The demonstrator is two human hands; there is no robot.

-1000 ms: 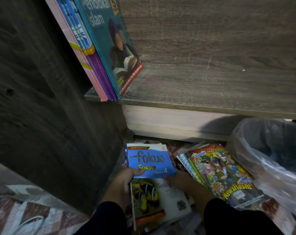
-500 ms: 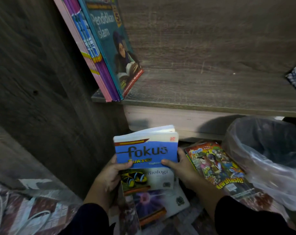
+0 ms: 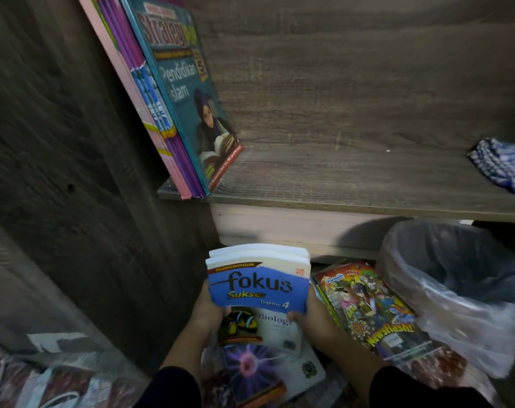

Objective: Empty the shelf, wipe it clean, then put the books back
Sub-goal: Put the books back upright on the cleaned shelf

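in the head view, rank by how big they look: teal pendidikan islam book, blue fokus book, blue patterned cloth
1. Teal Pendidikan Islam book
2. Blue Fokus book, though it is nearer the camera, so true size is unsure
3. Blue patterned cloth, cut off by the frame

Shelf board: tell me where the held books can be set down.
Bare board runs from the leaning books at the left to the blue patterned cloth at the right. The floor below is crowded: comics, a purple-cover book, a lined bin. Both hands grip the Fokus stack.
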